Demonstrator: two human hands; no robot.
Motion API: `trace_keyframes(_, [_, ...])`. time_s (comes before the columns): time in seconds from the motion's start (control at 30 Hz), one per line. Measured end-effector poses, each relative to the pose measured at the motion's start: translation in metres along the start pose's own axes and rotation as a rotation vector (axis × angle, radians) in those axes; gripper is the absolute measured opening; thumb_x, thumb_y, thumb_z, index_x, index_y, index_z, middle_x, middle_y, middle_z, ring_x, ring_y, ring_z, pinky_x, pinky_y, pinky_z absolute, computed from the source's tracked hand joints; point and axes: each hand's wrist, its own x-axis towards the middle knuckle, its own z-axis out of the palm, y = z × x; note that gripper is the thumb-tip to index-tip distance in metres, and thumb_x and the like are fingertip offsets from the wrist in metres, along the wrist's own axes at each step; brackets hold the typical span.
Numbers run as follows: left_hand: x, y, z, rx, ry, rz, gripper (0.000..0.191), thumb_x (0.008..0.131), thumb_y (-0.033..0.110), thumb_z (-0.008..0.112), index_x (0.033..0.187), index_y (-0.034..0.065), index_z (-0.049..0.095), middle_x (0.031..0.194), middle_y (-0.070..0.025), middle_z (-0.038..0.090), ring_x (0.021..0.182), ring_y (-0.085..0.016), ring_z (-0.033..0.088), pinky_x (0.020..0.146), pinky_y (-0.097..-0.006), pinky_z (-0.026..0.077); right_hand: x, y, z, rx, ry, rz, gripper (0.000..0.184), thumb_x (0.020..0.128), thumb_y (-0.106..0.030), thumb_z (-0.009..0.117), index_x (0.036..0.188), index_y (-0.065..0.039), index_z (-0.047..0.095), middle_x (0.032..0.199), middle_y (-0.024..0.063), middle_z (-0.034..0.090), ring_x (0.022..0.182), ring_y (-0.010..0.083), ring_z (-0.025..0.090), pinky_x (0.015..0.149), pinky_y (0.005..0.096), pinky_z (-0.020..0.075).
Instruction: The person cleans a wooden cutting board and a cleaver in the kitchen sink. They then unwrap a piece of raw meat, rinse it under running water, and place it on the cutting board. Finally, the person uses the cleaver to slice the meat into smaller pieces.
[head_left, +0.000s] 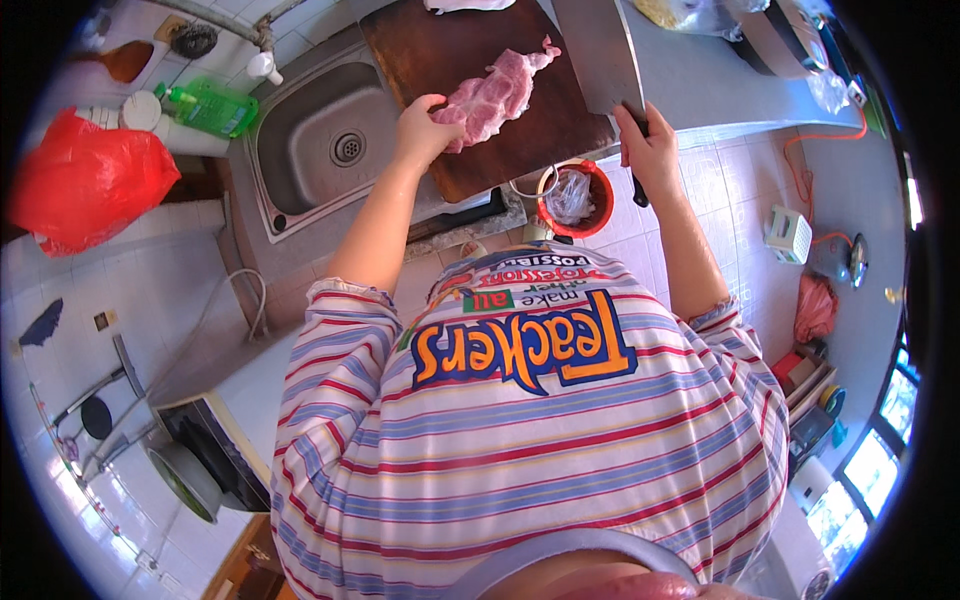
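A slab of raw meat (491, 97) lies on the dark wooden cutting board (420, 45), with its narrow end pointing away to the right. My left hand (427, 131) grips the near left end of the meat between thumb and fingers. My right hand (651, 150) holds a broad-bladed cleaver (600, 56) by its black handle, the blade over the board's right edge and apart from the meat. Another pale piece, perhaps meat, is partly visible at the board's far edge.
A steel sink (315, 142) sits left of the board. Below the board's near edge stands a red-rimmed bin (600, 214) with plastic in it. A green bottle (214, 109) and a red plastic bag (97, 184) are farther left. The grey counter (697, 82) extends right.
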Motion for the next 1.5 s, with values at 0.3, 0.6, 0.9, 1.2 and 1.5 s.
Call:
trace_keyframes(0.3, [-0.044, 0.023, 0.007, 0.544, 0.494, 0.610, 0.037, 0.064, 0.021, 0.075, 0.094, 0.0040, 0.062, 0.096, -0.0131, 0.055, 0.093, -0.033, 0.051, 0.082, -0.0416, 0.042, 0.022, -0.022, 0.022, -0.213, -0.135, -0.075, 0.029, 0.084, -0.026, 0.059, 0.104, -0.006, 0.052, 0.074, 0.0135, 0.063, 0.062, 0.0254, 0.060, 0.060, 0.0332, 0.0467])
trace_keyframes(0.6, [-0.010, 0.027, 0.063, 0.622, 0.426, 0.755, 0.033, 0.062, 0.016, 0.071, 0.093, 0.0117, 0.061, 0.100, -0.0082, 0.055, 0.100, -0.028, 0.049, 0.089, -0.0473, 0.036, 0.045, -0.026, 0.041, -0.590, -0.200, -0.297, 0.030, 0.086, -0.029, 0.056, 0.109, -0.011, 0.052, 0.087, 0.0167, 0.064, 0.083, 0.0375, 0.060, 0.069, 0.0420, 0.0469])
trace_keyframes(0.9, [-0.038, 0.022, 0.026, 0.429, 0.468, 0.712, 0.037, 0.063, 0.013, 0.070, 0.099, 0.0092, 0.061, 0.103, -0.0069, 0.058, 0.099, -0.027, 0.053, 0.083, -0.0375, 0.044, 0.046, -0.021, 0.028, -0.467, -0.148, -0.260, 0.026, 0.087, -0.026, 0.054, 0.105, -0.008, 0.050, 0.083, 0.0200, 0.063, 0.080, 0.0413, 0.058, 0.067, 0.0454, 0.0464])
trace_keyframes(1.2, [-0.030, 0.009, 0.045, 0.412, 0.592, 0.747, 0.027, 0.062, 0.017, 0.069, 0.086, 0.0067, 0.063, 0.100, -0.0073, 0.060, 0.097, -0.029, 0.054, 0.083, -0.0402, 0.043, 0.008, -0.043, 0.062, -0.609, -0.336, -0.479, 0.014, 0.089, -0.018, 0.048, 0.091, -0.005, 0.041, 0.067, 0.0205, 0.059, 0.068, 0.0408, 0.058, 0.059, 0.0500, 0.0438])
trace_keyframes(1.5, [-0.027, 0.017, 0.063, 0.450, 0.619, 0.691, 0.023, 0.060, 0.016, 0.068, 0.081, 0.0088, 0.062, 0.090, -0.0050, 0.059, 0.090, -0.026, 0.053, 0.076, -0.0399, 0.043, -0.013, -0.037, 0.034, -0.904, -0.527, -0.239, 0.017, 0.090, -0.019, 0.046, 0.092, -0.006, 0.036, 0.068, 0.0214, 0.060, 0.066, 0.0414, 0.059, 0.058, 0.0512, 0.0458])
